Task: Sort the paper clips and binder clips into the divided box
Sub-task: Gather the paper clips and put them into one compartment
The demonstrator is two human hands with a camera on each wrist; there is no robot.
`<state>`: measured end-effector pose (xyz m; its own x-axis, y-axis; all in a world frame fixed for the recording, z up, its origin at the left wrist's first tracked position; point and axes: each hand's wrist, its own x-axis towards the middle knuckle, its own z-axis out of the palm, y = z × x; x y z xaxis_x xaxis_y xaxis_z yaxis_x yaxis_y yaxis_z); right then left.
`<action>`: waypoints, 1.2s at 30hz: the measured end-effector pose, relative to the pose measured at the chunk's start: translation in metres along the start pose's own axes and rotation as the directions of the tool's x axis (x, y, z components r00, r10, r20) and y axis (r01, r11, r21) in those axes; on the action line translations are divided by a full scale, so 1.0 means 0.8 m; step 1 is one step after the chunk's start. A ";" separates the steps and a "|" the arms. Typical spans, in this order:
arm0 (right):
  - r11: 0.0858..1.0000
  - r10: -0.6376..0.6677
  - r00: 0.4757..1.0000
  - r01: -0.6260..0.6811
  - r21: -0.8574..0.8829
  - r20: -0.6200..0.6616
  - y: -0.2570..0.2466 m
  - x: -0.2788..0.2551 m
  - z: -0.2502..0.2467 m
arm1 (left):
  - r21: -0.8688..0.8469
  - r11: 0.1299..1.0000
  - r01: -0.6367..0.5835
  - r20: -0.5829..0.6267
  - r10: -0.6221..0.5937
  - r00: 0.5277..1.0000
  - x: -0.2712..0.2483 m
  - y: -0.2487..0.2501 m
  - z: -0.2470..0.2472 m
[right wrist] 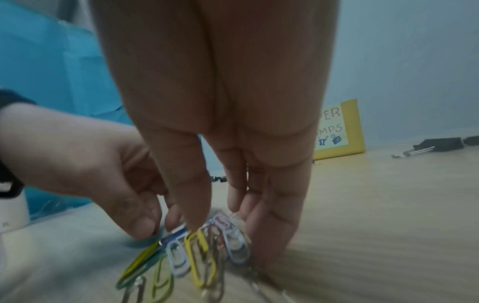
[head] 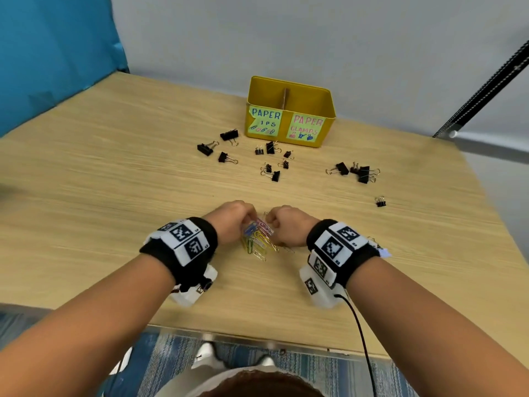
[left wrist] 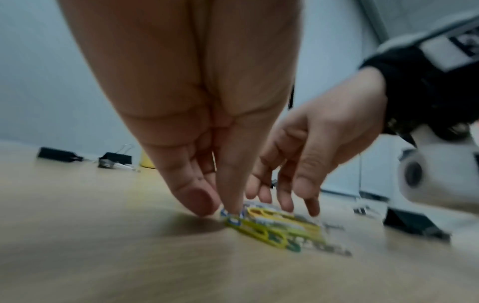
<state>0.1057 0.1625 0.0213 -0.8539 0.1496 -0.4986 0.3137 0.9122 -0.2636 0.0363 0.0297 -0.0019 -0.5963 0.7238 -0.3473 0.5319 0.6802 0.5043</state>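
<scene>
A heap of coloured paper clips [head: 259, 242] lies on the table near me, with both hands on it. My left hand [head: 240, 219] pinches clips at the heap's left edge with thumb and fingertips [left wrist: 220, 206]. My right hand [head: 279, 224] stands over the right side, and its thumb and fingers [right wrist: 230, 235] close round the paper clips [right wrist: 197, 258] from both sides. Several black binder clips [head: 270, 167] lie scattered further away. The yellow divided box [head: 326, 127] stands at the back, labelled for paper clips on the left and paper clamps on the right.
More binder clips lie at the left [head: 229, 135], at the right [head: 357, 170] and alone at the far right [head: 380, 202]. A blue curtain [head: 57, 53] hangs on the left. A black cable [head: 360, 325] runs from my right wrist over the table's near edge.
</scene>
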 end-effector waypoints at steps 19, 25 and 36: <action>0.994 0.111 0.983 -0.107 0.039 -0.147 -0.012 0.002 0.032 | 0.267 0.956 -0.120 0.095 0.097 0.991 0.026 0.016 -0.008; 0.999 0.038 0.985 -0.039 -0.002 -0.169 -0.005 0.008 0.023 | 0.183 0.981 -0.059 0.025 0.055 0.998 0.027 0.018 -0.002; 0.990 -0.022 1.000 0.021 0.143 0.005 0.007 0.024 0.002 | -0.039 0.997 0.065 0.013 -0.065 0.998 0.044 0.012 -0.008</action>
<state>0.0913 0.1700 0.0091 -0.8585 0.1281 -0.4965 0.3520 0.8514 -0.3889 0.0169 0.0610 -0.0042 -0.6213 0.6798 -0.3897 0.4681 0.7208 0.5112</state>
